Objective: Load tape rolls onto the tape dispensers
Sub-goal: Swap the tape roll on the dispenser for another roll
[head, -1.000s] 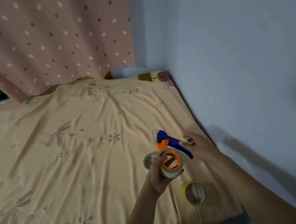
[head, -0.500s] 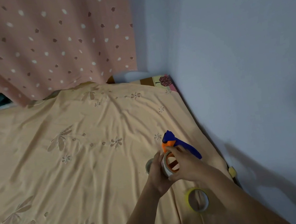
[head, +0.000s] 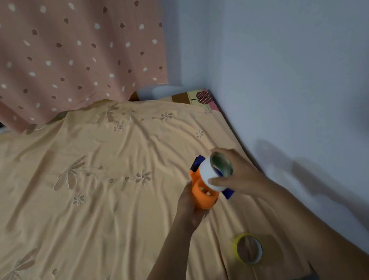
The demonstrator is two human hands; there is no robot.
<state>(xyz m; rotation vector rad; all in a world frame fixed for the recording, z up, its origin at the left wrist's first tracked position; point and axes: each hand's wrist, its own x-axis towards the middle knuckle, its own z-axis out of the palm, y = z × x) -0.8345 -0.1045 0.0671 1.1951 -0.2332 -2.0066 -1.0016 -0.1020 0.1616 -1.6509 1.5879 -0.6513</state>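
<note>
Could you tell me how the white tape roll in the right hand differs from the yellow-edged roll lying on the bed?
The white tape roll is held up in the right hand, tilted, beside the orange hub of the dispenser; the yellow-edged roll lies flat and untouched on the bedsheet. The white roll's outer face is white; the other's rim is yellow. Both are open-cored rings, not yet on a dispenser.
</note>
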